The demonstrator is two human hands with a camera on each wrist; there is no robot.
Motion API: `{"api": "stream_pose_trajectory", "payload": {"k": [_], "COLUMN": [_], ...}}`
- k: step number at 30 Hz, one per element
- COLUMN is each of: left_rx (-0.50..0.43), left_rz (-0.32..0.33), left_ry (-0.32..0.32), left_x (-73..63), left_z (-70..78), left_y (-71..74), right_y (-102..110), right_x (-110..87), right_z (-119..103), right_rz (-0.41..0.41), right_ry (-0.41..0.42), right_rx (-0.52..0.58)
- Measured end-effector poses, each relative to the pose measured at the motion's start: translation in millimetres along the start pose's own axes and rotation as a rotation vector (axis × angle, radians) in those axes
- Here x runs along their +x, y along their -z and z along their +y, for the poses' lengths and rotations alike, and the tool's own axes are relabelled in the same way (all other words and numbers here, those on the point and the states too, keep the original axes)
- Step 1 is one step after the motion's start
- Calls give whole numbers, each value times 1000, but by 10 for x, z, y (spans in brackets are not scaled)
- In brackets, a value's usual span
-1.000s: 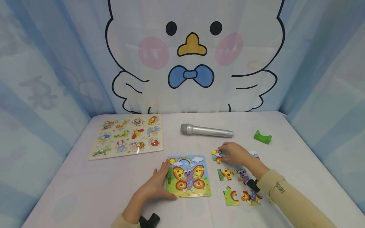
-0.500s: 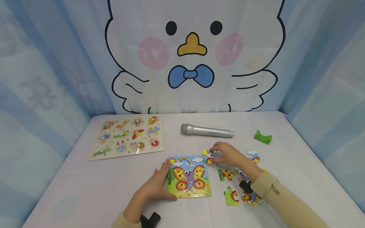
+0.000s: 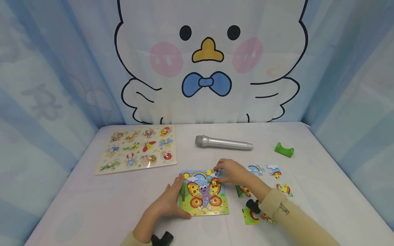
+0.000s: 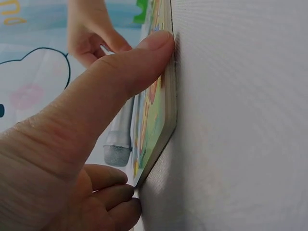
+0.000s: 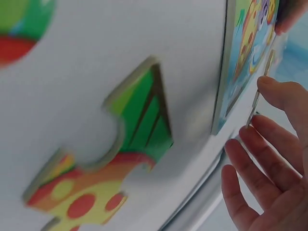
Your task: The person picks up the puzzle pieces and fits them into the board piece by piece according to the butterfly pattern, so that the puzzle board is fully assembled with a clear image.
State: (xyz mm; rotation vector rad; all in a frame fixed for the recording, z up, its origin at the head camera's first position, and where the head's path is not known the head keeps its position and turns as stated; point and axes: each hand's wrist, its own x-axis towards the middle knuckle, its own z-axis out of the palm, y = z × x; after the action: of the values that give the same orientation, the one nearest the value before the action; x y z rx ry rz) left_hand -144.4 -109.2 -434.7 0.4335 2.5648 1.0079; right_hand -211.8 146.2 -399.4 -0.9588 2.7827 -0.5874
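A square butterfly puzzle board [image 3: 201, 209] lies flat on the white table. Its left side and near edge are held by my left hand [image 3: 166, 202], the thumb against the near rim in the left wrist view. Over the board's far right corner, my right hand [image 3: 234, 173] pinches a puzzle piece [image 3: 211, 175] with a sun and a bit of rainbow. In the right wrist view that piece [image 5: 252, 113] is seen edge-on between thumb and fingertips, above the board. Several loose puzzle pieces [image 3: 256, 169] lie right of the board, some partly under the right forearm.
A wooden insect puzzle [image 3: 136, 153] lies at the back left. Behind the board is a silver toy microphone [image 3: 226, 142], and a green curved block [image 3: 284, 150] sits at the back right. Printed curtains [image 3: 206, 106] close off the back and sides.
My right hand has carried the pinched puzzle piece leftward from the loose pieces to over the board's far right corner. The left hand has stayed on the board.
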Motion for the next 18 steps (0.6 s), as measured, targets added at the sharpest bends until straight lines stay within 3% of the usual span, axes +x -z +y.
{"api": "stream_pose_trajectory", "payload": {"k": [8, 18], "left_rx": [-6, 2], "left_rz": [-6, -8], "left_ry": [-19, -28], "left_x": [3, -8], "left_z": [-13, -14], "left_y": [8, 31], "right_y": [-93, -178], "right_x": [158, 316], "right_z": [-147, -299], "right_rz": [-58, -73], "right_ry": [-2, 15], "right_rx": [-3, -41]}}
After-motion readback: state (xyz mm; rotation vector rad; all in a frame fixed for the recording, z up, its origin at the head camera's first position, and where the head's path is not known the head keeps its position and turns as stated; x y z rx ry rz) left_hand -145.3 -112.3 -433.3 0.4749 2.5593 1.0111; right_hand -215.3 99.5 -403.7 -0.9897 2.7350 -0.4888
